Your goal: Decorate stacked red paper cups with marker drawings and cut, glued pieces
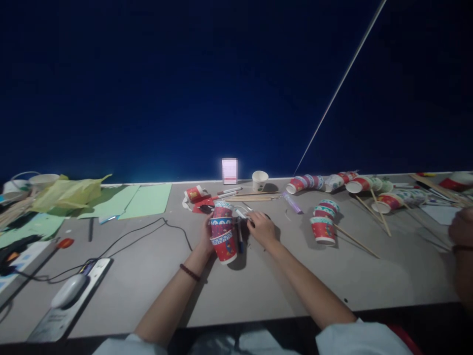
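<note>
A chain of printed paper cups [222, 249], red and blue with patterned rims, is joined end to end and tilted toward me. My left hand [209, 232] is wrapped round its left side, the fingers mostly hidden behind the cups. Just right of the cups, my right hand [263, 229] rests low over the table with its fingers bent. Its fingertips are at a small white object [242, 212], whose kind I cannot make out. A dark blue pen [240, 241] lies between the cups and my right hand.
Behind lie thin wooden sticks [254, 198] and a white paper cup [260, 181]. More joined cups [325, 222] and a purple tube [293, 202] are rightward. At left are green paper [146, 202], a power strip [27, 266] and cables. Another person's hand [461, 229] is far right.
</note>
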A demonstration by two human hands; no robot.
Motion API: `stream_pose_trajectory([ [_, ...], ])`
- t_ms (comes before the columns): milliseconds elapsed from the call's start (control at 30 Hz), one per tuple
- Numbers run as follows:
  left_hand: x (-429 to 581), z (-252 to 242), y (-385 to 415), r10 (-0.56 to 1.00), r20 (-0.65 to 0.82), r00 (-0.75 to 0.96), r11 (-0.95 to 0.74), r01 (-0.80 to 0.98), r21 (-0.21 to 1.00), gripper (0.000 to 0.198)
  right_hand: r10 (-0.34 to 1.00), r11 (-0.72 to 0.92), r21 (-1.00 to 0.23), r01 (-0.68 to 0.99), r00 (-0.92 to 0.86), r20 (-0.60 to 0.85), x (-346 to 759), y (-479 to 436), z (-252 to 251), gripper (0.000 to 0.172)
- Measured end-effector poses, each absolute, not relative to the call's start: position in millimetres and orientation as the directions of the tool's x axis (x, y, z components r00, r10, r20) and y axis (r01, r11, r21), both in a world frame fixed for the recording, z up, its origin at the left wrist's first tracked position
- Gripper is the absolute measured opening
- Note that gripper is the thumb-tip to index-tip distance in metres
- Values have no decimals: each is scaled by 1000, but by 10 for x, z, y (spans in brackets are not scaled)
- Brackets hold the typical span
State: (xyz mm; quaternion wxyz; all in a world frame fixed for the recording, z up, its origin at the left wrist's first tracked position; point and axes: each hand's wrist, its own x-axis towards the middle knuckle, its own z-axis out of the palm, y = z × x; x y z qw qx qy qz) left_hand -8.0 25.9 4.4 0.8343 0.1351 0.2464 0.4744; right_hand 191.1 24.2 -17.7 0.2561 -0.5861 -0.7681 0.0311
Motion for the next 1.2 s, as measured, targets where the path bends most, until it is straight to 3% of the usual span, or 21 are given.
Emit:
stream_pose_trajectory([
  [367, -99, -9, 339, 843, -275, 463, 538, -724, 431, 42, 872, 382, -402, 832, -181, 454, 1911, 347, -250, 30],
  [800, -74, -24, 336, 858, -327, 395, 511, -717, 473, 39, 871, 421, -435, 796, -220, 440, 1942, 363, -274, 32],
  [1033, -86, -10, 283, 862, -256, 438, 507, -755, 415, 50, 867, 426, -443, 789, -216, 449, 1937, 355, -243, 29],
  [1200, -58, -8, 236, 865, -291, 408, 499, -759, 418, 48, 859, 437, -440, 784, -220, 462, 1933, 356, -253, 30],
])
